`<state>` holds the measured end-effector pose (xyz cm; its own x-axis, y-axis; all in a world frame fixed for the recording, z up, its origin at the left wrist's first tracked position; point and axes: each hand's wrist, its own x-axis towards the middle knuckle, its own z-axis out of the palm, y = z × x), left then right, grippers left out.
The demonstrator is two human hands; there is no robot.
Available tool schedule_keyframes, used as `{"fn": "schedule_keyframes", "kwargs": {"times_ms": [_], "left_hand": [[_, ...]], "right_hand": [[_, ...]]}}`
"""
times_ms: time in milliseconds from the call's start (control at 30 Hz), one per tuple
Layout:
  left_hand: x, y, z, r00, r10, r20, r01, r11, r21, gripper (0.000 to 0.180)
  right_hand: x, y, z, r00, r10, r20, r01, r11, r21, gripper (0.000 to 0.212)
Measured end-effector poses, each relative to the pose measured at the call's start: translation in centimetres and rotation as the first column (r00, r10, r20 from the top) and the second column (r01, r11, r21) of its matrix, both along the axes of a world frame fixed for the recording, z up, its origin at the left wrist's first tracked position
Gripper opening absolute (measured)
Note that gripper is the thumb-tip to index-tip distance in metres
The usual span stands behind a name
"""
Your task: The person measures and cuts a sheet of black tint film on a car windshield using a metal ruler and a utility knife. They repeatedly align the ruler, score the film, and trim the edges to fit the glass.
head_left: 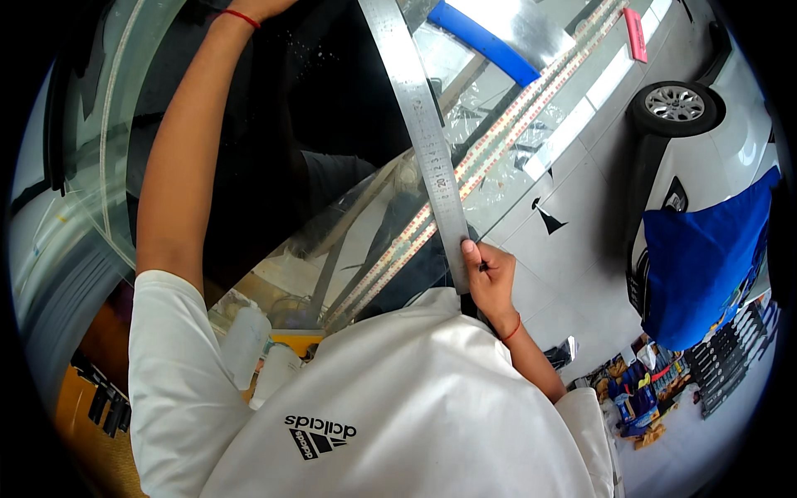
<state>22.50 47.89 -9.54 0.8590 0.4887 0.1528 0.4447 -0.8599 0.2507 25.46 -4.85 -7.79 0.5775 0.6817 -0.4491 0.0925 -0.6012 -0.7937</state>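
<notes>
A long metal ruler (432,149) lies slantwise over a glass-topped counter (515,195), from the top of the view down to my body. Along its left side spreads a sheet of black film (274,124) with a few pale specks. At the ruler's near end my right hand (493,278) is closed, the thumb on the metal edge and the fingers curled in. A small dark spot shows between those fingers, too little to name. My left arm reaches far forward over the film; only part of my left hand (259,8) shows, its fingers cut off by the upper edge.
A blue curved strip (486,41) and a pink block (635,35) lie on the glass at the far right. Bottles (245,344) stand near my left elbow. Rightward, a white car (722,149) has a blue cloth (706,249) over it. A dark scrap (548,217) lies on the tiles.
</notes>
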Motion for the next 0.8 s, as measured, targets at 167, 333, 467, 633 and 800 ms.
{"fn": "schedule_keyframes", "kwargs": {"times_ms": [167,333,467,633,800], "left_hand": [[-0.2,0.5,-1.1,1.000,-0.007,-0.007,0.007,1.000,0.027,0.058],[0.2,0.7,-1.1,1.000,-0.028,0.004,0.027,0.999,0.035,0.059],[0.0,0.6,-1.1,1.000,-0.020,0.002,0.020,0.999,0.029,0.059],[-0.1,0.5,-0.9,1.000,-0.019,-0.001,0.019,1.000,0.022,0.060],[0.0,0.5,-1.0,1.000,-0.016,-0.009,0.017,0.999,0.030,0.059]], "right_hand": [[0.1,-0.1,-0.6,0.999,-0.016,-0.048,0.016,1.000,0.008,0.052],[0.9,-0.2,-0.9,0.998,0.033,-0.061,-0.030,0.999,0.045,0.054],[1.4,-0.3,-1.2,0.995,0.069,-0.076,-0.065,0.996,0.064,0.055],[1.7,-0.4,-1.4,0.993,0.096,-0.074,-0.090,0.993,0.079,0.055],[2.0,-0.3,-1.3,0.990,0.110,-0.086,-0.102,0.991,0.089,0.055]]}}
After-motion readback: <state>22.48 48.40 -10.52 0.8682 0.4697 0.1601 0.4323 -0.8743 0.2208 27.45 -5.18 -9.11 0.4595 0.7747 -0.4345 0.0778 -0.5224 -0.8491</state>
